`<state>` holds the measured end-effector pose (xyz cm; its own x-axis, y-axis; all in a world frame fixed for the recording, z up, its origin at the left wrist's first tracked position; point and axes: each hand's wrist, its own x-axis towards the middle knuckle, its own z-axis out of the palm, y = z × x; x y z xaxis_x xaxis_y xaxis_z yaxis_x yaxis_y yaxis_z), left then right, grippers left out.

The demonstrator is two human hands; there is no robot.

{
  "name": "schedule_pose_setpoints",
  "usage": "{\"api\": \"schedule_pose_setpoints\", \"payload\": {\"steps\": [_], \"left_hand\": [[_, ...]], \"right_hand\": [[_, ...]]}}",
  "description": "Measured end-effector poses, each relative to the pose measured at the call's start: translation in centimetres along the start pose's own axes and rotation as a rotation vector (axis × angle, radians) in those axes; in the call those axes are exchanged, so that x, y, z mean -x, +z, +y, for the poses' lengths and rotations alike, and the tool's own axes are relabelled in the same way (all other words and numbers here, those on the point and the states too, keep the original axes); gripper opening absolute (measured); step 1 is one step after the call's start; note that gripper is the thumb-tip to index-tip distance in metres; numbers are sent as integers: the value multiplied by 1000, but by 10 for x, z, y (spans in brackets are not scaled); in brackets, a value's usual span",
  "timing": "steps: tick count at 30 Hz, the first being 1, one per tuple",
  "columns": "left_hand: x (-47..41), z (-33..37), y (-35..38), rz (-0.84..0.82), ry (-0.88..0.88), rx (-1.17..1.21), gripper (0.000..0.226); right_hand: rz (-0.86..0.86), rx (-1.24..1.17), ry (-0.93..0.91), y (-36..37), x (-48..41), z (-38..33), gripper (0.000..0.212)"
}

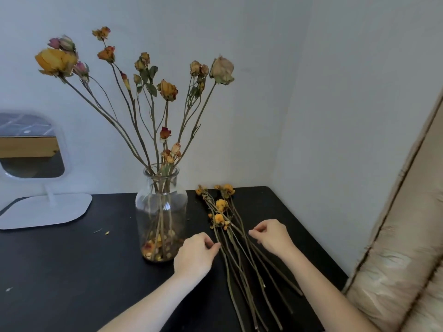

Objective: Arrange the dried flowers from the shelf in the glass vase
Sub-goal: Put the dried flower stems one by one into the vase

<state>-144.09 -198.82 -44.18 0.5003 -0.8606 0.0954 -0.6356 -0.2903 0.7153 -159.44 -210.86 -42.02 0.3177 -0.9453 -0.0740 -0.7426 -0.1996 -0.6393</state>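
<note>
A clear glass vase [161,212] stands on the black table [60,271], holding several dried roses [167,89] on long stems, with fallen petals at its bottom. To its right a loose bundle of dried yellow flowers [221,218] lies flat on the table, stems pointing toward me. My left hand [195,254] rests at the bundle's left side, fingertips pinched at a stem. On the bundle's right side, my right hand [272,236] has thumb and finger pinched at another stem. Whether either stem is lifted cannot be told.
A white stand mirror [31,149] sits at the table's back left on a flat white base [45,210]. Pale walls form a corner behind the table. A beige padded cushion [402,248] leans at the right edge. Small petal bits [107,232] lie on the table.
</note>
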Motion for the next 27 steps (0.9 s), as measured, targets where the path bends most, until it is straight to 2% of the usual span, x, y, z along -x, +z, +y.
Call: {"api": "schedule_pose_setpoints", "payload": {"steps": [6,10,14,19,27], "left_hand": [[-19,4,18,8,-169,-74,24],[-26,6,21,-49,-190,-39,22],[-31,7,22,-61,-253,21,40],[-33,4,24,-31,-291,110,52],[-32,-2,19,-41,-253,67,23]], "right_hand": [[-42,99,-10,16,-4,-2,36],[-28,94,-1,22,-6,-3,27],[-18,60,-2,21,-8,-2,16],[53,19,-3,15,-9,2,19],[49,-34,-5,15,-10,4,19]]}}
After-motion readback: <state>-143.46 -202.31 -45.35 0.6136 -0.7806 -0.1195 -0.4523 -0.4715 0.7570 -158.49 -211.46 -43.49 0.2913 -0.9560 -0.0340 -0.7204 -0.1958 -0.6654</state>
